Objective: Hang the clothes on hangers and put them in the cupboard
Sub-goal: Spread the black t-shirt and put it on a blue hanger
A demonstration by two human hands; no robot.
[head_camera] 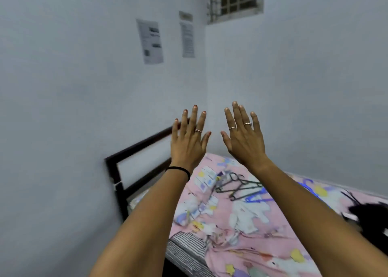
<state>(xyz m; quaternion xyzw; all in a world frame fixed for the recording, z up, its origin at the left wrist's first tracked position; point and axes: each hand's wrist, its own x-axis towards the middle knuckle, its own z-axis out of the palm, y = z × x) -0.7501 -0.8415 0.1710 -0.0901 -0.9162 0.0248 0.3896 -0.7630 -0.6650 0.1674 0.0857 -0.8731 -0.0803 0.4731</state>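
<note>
Both forearms reach forward over the bed (241,253), whose near corner shows a striped mattress edge under a pink patterned bedsheet (256,247). A black hair tie (180,169) circles the left wrist. Past the wrists, a bundle of dark wire hangers (235,185) lies on the bedsheet, with a blue hanger (257,196) just beside it toward the bed's right side. A black garment (369,215) lies at the bed's right edge, blurred and cut off by the frame. The left hand (188,142) and right hand (243,140) are raised side by side above the bed, apart, backs to the camera, fingers spread and holding nothing. The dark headboard frame (130,171) stands at the bed's left end against the white wall. Above the bed, two printed sheets (150,42) hang on the wall, and a barred window (237,0) sits higher, by the corner.
</note>
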